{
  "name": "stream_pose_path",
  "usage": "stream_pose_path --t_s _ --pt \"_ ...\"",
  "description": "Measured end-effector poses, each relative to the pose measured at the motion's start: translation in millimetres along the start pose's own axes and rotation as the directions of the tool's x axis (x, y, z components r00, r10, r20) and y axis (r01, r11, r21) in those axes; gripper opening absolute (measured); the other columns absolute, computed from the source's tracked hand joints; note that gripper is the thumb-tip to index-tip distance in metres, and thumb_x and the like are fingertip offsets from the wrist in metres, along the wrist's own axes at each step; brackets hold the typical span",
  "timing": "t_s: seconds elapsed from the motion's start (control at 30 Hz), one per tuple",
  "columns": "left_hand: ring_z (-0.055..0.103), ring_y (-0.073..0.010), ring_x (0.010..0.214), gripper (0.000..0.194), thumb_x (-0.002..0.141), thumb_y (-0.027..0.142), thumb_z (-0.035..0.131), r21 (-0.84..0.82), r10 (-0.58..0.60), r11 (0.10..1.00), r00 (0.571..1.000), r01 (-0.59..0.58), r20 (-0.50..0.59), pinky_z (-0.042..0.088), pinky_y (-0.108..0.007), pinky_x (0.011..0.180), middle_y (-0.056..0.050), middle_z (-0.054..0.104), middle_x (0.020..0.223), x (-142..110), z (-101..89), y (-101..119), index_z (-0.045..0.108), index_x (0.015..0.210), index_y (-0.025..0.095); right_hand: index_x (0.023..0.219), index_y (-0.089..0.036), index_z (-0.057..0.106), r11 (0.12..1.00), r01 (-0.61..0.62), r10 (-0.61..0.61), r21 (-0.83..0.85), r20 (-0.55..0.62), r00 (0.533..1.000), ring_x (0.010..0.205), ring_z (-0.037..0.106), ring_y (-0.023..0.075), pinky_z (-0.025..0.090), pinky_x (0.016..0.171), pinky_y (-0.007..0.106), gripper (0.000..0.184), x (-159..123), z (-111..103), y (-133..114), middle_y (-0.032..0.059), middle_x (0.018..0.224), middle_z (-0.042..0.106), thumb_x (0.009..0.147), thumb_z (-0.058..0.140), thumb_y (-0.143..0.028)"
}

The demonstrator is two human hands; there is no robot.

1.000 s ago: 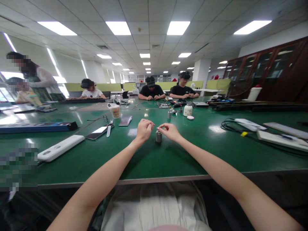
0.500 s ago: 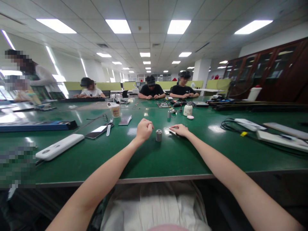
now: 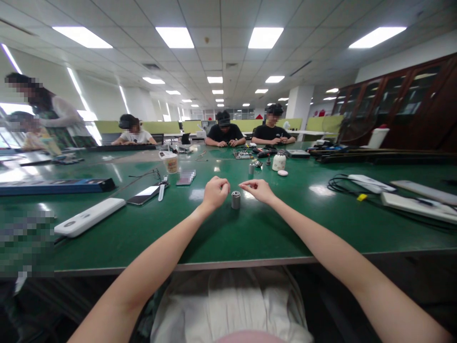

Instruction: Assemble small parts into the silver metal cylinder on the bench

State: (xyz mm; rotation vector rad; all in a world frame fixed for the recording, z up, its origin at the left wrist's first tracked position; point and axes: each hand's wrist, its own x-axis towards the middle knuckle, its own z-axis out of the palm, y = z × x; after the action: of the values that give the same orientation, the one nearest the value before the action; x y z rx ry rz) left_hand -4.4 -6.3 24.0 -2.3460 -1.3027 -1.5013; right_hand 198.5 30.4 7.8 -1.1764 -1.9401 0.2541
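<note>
My left hand [image 3: 216, 192] is curled closed just above the green table [image 3: 221, 238], left of a small silver metal cylinder. Whatever its fingers hold, if anything, is hidden. The metal cylinder [image 3: 235, 200] stands upright between my hands, touched by neither. My right hand [image 3: 260, 190] is held above the table to the right of the cylinder, thumb and fingertips pinched together and pointing left toward my left hand. Anything in that pinch is too small to make out. Farther back stands a second metal cylinder [image 3: 252, 169].
A white jar [image 3: 279, 162] and its pink lid [image 3: 283, 173] are beyond my right hand. To the left are a phone [image 3: 143, 195], a white power strip [image 3: 90, 217] and a paper cup [image 3: 171, 164]. Cables [image 3: 339, 186] lie at right. Several people sit or stand across the table.
My right hand has lifted off the tabletop and moved left, closer to my left hand, its fingers now pinched. My left hand has shifted slightly right. The cylinder stays put.
</note>
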Motion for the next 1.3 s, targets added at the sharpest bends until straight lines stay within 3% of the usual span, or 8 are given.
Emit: stream_pose_path --t_s 0.27,0.6,0.8,0.93,1.17,1.3 --pt "0.057 -0.0192 0.070 0.029 0.075 0.014 0.044 0.008 0.006 1.000 1.000 -0.006 -0.004 0.044 -0.030 0.069 -0.001 0.062 0.058 -0.1 0.1 0.6 0.060 0.052 0.021 0.096 -0.024 0.079 0.988 0.150 -0.151 0.021 0.045 0.987 0.058 0.046 0.0123 0.027 0.057 0.025 0.033 -6.0 9.1 -13.4 0.0002 0.061 0.059 0.085 0.061 -0.049" --pt "0.058 -0.0188 0.073 0.030 0.076 0.013 0.044 0.016 -0.024 1.000 1.000 0.024 0.018 0.045 -0.030 0.072 -0.001 0.063 0.060 0.2 0.8 0.5 0.063 0.054 0.021 0.095 -0.023 0.079 0.991 0.133 -0.132 0.003 0.051 0.990 0.056 0.043 0.0116 0.025 0.055 0.025 0.037 -7.4 11.2 -13.5 -0.0004 0.058 0.058 0.084 0.058 -0.051" --pt "0.060 -0.0204 0.085 0.014 0.077 0.017 0.057 -0.054 -0.033 0.998 0.993 0.039 0.112 0.047 -0.031 0.078 0.000 0.073 0.079 -0.2 2.2 0.4 0.070 0.078 0.022 0.097 -0.019 0.078 0.990 0.076 -0.068 0.116 -0.071 0.995 0.050 0.035 0.0110 0.021 0.050 0.025 0.048 -7.6 7.1 -15.6 -0.0029 0.050 0.046 0.087 0.048 -0.055" --pt "0.064 -0.0215 0.089 0.009 0.077 0.025 0.067 -0.112 0.018 0.994 0.982 0.003 0.186 0.048 -0.035 0.084 -0.001 0.076 0.084 -3.9 6.1 -0.4 0.070 0.085 0.022 0.094 -0.018 0.078 0.992 0.066 -0.058 0.108 -0.077 0.995 0.050 0.036 0.0118 0.022 0.049 0.025 0.047 -7.8 5.6 -14.5 -0.0026 0.050 0.046 0.087 0.048 -0.054" --pt "0.071 -0.0188 0.082 0.014 0.078 0.026 0.069 -0.274 -0.019 0.961 0.996 0.044 0.092 0.053 -0.032 0.082 -0.005 0.075 0.088 1.5 10.1 -8.2 0.066 0.090 0.019 0.092 -0.018 0.078 0.992 0.057 -0.041 0.114 -0.139 0.989 0.050 0.039 0.0123 0.024 0.050 0.025 0.045 -8.0 3.9 -16.4 -0.0017 0.051 0.049 0.088 0.048 -0.052" --pt "0.070 -0.0215 0.088 0.016 0.080 0.027 0.067 -0.113 -0.072 0.991 0.996 0.077 0.052 0.048 -0.038 0.090 -0.005 0.076 0.087 6.1 2.9 -31.3 0.066 0.094 0.020 0.091 -0.018 0.078 0.993 0.045 -0.026 0.111 -0.161 0.987 0.051 0.041 0.0124 0.025 0.050 0.025 0.044 -7.5 2.3 -15.3 -0.0011 0.053 0.051 0.089 0.047 -0.050"
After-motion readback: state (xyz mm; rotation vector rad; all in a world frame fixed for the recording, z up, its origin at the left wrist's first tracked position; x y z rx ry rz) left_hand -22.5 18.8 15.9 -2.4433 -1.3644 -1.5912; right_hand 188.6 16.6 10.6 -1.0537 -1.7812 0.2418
